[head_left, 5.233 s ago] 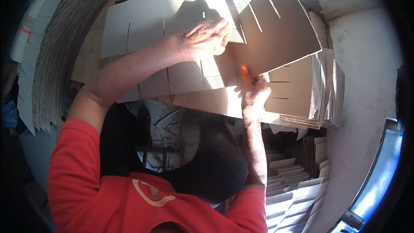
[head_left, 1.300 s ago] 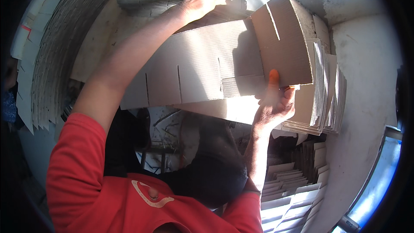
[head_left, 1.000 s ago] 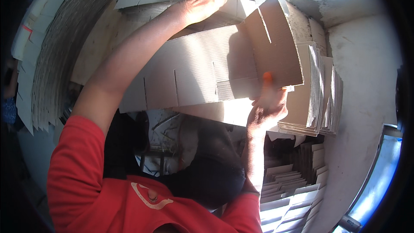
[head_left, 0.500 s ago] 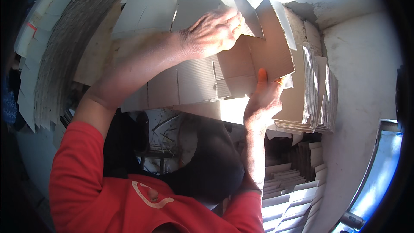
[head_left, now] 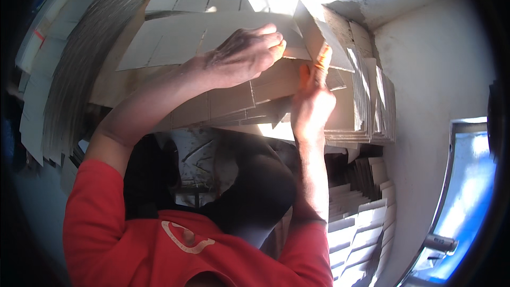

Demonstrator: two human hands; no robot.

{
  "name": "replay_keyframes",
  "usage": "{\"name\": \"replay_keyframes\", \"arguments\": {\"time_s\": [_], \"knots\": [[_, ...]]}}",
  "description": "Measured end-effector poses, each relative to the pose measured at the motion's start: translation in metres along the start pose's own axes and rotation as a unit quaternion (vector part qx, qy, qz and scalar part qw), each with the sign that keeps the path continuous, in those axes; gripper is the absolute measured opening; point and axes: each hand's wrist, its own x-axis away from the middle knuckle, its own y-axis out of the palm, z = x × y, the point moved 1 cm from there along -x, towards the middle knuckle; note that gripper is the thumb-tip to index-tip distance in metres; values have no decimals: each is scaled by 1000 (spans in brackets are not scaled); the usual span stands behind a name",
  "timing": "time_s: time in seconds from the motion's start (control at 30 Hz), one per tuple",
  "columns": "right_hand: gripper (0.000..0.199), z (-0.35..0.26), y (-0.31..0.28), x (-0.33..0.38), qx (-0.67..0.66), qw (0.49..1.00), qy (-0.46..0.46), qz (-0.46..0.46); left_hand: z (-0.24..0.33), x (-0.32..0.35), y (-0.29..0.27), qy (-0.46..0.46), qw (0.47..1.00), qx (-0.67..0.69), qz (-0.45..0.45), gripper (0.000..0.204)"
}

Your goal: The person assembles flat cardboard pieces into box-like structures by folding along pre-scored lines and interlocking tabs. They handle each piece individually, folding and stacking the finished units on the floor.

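Note:
A wide grey-brown cardboard sheet point(head_left: 164, 42) with thin slits spans the work area, its right end folded up into a flap point(head_left: 309, 27). My left hand point(head_left: 247, 56) is closed, fingers pinched at the sheet's near edge close to the fold; its fingertips are partly hidden. Against the upright flap, my right hand point(head_left: 312, 109) grips the cardboard from below, thumb on the near side and orange on its fingertips. Beneath both hands lie more slit cardboard sheets point(head_left: 228, 101), some of them overlapping at an angle.
Tall stacks of cardboard point(head_left: 90, 42) stand at the left. Another stack point(head_left: 362, 101) sits right of my right hand, beside a pale wall point(head_left: 425, 79). Slotted cardboard pieces point(head_left: 358, 234) lie at the lower right. A blue-paned frame point(head_left: 462, 180) is at the far right.
The folded sheet has moved away from me and slightly left, uncovering more cardboard beneath. My right hand has risen with the flap; my left hand has shifted left and a little nearer.

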Motion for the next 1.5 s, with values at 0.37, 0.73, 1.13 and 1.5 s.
{"name": "replay_keyframes", "arguments": {"time_s": [0.37, 0.73, 1.13, 1.5], "knots": [[24, -36, 26, -103, 106, 904, -85, -404, -24, 0, -39, -237, 959, 6, -155, 34], [36, 121, -2, -44, -86, 985, 149, 28, 6, 29, -8, -239, 947, -9, -212, 73], [99, 243, 8, 38, 418, 873, 152, -198, 9, -2, 108, -235, 960, 122, -91, 74], [88, 257, 15, 29, 409, 884, 109, -196, -19, -47, 128, -192, 945, -102, -243, 38]]}}
